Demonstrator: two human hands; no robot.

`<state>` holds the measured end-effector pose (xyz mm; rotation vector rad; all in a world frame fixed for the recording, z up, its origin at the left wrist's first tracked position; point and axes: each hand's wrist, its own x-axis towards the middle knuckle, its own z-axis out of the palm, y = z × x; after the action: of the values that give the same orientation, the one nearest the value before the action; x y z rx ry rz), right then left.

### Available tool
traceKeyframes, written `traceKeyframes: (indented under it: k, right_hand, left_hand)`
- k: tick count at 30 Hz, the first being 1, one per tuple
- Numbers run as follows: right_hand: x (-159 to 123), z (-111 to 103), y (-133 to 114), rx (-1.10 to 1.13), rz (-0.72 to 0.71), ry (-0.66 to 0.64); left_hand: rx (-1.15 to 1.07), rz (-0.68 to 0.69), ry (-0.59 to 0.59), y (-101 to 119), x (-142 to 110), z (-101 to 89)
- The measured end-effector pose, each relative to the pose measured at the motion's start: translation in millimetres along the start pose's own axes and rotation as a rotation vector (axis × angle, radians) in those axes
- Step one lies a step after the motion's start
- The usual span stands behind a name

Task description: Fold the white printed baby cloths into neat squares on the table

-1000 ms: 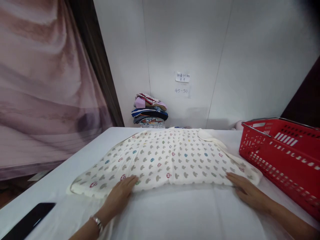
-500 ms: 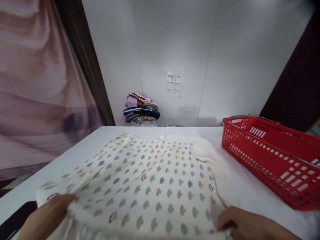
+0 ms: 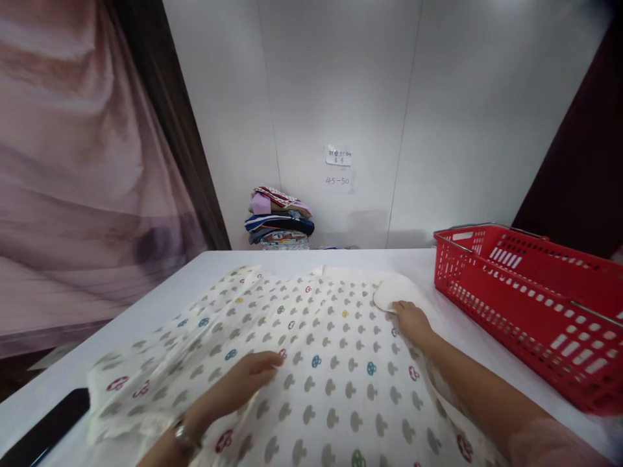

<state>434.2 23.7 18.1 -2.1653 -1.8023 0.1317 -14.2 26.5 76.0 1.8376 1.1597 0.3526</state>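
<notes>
A cream cloth (image 3: 335, 395) printed with grey mushrooms and a few coloured ones lies spread over the white table, slightly wrinkled at its left side. My right hand (image 3: 413, 323) reaches to the far right of it, fingers closed on the edge of a plain cream flap (image 3: 390, 292) folded over there. Over the middle of the cloth is my left hand (image 3: 253, 375), its fingers stretched out to the right with nothing in them. A metal watch or bracelet (image 3: 185, 438) circles the left wrist.
A red plastic basket (image 3: 525, 311) with metal handles stands on the right. A black flat object (image 3: 51, 425) lies at the table's left edge. Behind the table is a stack of folded clothes (image 3: 280, 224) by the wall with paper notes (image 3: 339, 167). A pink curtain (image 3: 87, 181) hangs left.
Both hands have left the cloth's near edge. My left hand has moved right to the middle; my right hand has gone forward to the flap. The near part of the cloth now lies lower.
</notes>
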Motion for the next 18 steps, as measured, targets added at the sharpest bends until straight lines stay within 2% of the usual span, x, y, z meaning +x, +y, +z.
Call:
traceKeyframes:
  k: [2, 5, 7, 9, 10, 11, 12, 13, 14, 15, 16, 18]
  right_hand:
    - [11.1, -3.4, -3.1, 0.153, 0.057, 0.044]
    - [9.6, -10.8, -29.7, 0.479, 0.062, 0.088]
    - [-5.1, -11.9, -56.0, 0.619, -0.090, 0.000]
    - [-21.7, -10.6, -76.4, 0.671, -0.348, -0.191]
    - [-27.0, -10.2, -80.6, 0.661, -0.463, -0.241]
    - [-28.7, -10.5, -79.4, 0.633, -0.532, -0.241]
    - [-26.2, -11.9, -72.7, 0.585, -0.532, -0.191]
    - [-19.7, -14.3, -60.6, 0.521, -0.448, -0.105]
    - [-10.2, -17.5, -44.4, 0.442, -0.299, -0.004]
    - [1.3, -21.3, -25.5, 0.346, -0.077, 0.059]
    - [13.4, -25.4, -5.7, 0.260, 0.158, 0.089]
    - [34.8, -32.8, 30.3, 0.209, 0.329, 0.096]
  left_hand:
    - [-0.118, 0.029, -0.029, 24.3, 19.8, 26.5]
    - [-0.439, -0.043, -0.053, 55.7, 51.8, 66.7]
    - [-0.734, -0.073, -0.062, 73.3, 71.2, 91.9]
    - [-0.982, -0.060, -0.121, 84.1, 86.5, 113.3]
    - [-1.074, -0.043, -0.125, 85.8, 92.2, 121.9]
    - [-1.140, -0.033, -0.102, 84.5, 96.5, 129.0]
    - [-1.181, -0.041, -0.051, 80.5, 99.4, 134.6]
    - [-1.201, -0.069, 0.021, 74.1, 101.1, 138.6]
    - [-1.203, -0.109, 0.095, 66.0, 101.6, 141.2]
    - [-1.192, -0.145, 0.149, 57.3, 101.1, 142.7]
    - [-1.176, -0.174, 0.187, 48.8, 99.7, 143.1]
    - [-1.147, -0.182, 0.247, 36.1, 95.2, 141.9]
